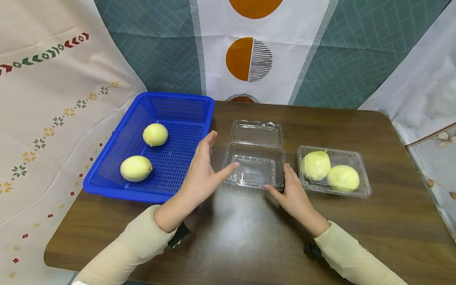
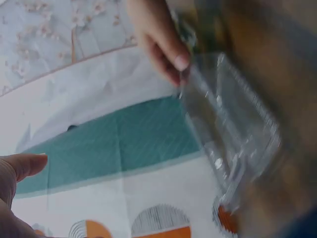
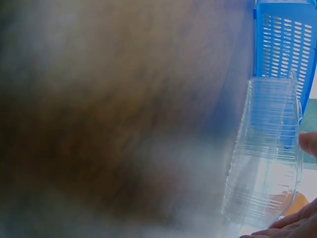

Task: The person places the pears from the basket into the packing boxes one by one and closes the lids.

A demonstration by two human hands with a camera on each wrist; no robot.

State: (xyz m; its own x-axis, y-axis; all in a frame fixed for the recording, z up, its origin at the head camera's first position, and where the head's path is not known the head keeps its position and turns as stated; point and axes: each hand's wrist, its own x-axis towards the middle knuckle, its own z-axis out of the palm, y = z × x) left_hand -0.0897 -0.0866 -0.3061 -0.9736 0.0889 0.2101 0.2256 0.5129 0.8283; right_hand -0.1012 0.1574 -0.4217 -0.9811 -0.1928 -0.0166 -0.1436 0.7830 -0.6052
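A clear plastic clamshell box (image 1: 253,168) sits on the table, its lid (image 1: 256,133) folded back away from me. My right hand (image 1: 295,196) holds the box by its near right corner, thumb at the front rim and fingers along the right side. My left hand (image 1: 202,170) hovers between the basket and the box with fingers extended and thumb spread, its thumb tip overlapping the box's left part in the head view. Nothing is in the left hand. The right wrist view shows the ribbed side of the box (image 3: 265,148) beside the right thumb (image 3: 309,144).
At left stands a blue plastic basket (image 1: 178,194) with two pale yellow-green round fruits, one farther back (image 1: 155,133), one nearer (image 1: 135,168). To the right, another clear box (image 1: 364,186) holds two similar fruits (image 1: 315,164). Patterned cloths (image 1: 160,47) hang behind the wooden table (image 1: 384,225).
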